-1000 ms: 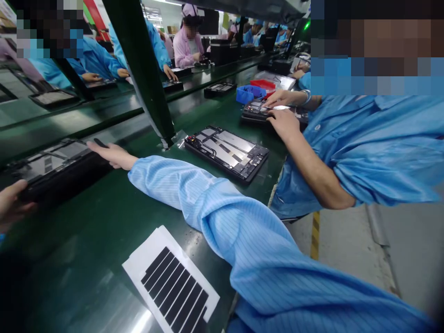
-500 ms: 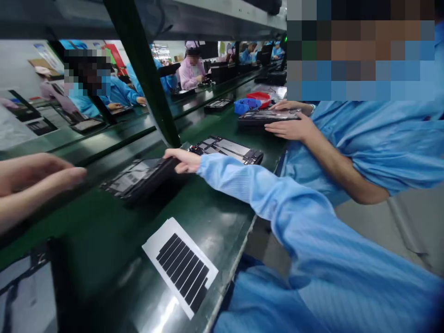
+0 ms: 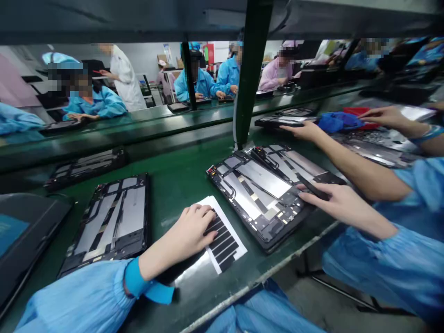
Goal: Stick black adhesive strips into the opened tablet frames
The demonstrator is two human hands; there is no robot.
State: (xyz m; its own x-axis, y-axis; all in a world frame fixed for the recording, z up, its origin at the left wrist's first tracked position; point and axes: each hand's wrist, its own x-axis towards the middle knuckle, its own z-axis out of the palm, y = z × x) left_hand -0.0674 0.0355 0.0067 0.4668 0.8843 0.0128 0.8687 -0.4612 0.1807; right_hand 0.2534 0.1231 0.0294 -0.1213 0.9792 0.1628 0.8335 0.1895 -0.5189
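Left hand: (image 3: 189,233) on strip sheet (image 3: 231,252), near edge, palm down, fingers curled over black strips; cannot tell if they pinch or only press.
Strip sheet: flat on green bench (image 3: 180,185), just right of left cuff, within easy reach of that hand.
Right hand: (image 3: 338,203) clenched on black tool (image 3: 314,188), held low, tool tip angled over open tablet's right edge.
Open tablet: (image 3: 263,194) back off, foil panels showing, lying between both hands, so either can work on it.
Left tablets: (image 3: 113,226) (image 3: 85,169) same open layout, queued along bench, apart from hands.
Far right: co-worker's hand (image 3: 305,132) on tablet (image 3: 284,121), other hand (image 3: 383,116) beyond blue cloth (image 3: 338,121), by red tray (image 3: 357,111).
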